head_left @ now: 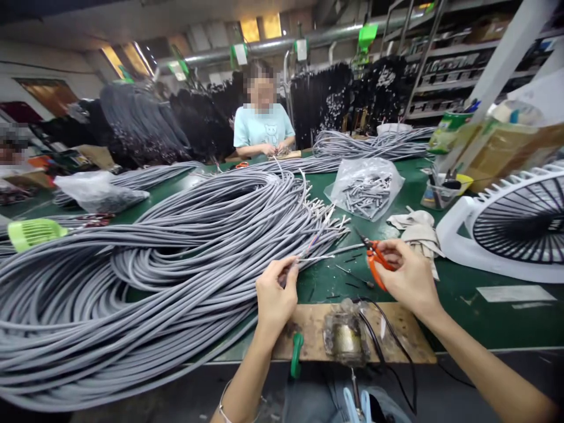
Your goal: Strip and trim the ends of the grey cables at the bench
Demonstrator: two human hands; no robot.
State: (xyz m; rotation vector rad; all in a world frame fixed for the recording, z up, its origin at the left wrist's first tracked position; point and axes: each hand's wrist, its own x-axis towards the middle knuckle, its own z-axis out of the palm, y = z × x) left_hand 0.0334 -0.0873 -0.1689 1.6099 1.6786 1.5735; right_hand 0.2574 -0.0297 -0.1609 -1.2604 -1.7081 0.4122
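Cable wire (315, 258) pinched in L hand (277, 289); R hand (410, 275) grips orange snips (375, 264); green pkt (448, 133) print blurred.

Cables (220, 276) left (fan (520, 226) right) on table (462, 323)

Green worktable (476, 330), metal shelving (449, 78) bk rt., silver duct (324, 41) & amber-lit windows (272, 26) up at bk.

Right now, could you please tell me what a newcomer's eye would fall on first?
Probably the huge looped heap of grey cables, sprawling across the left and middle of the green table. Next might come the orange-handled cutters in the right hand, then the white fan at the right edge.
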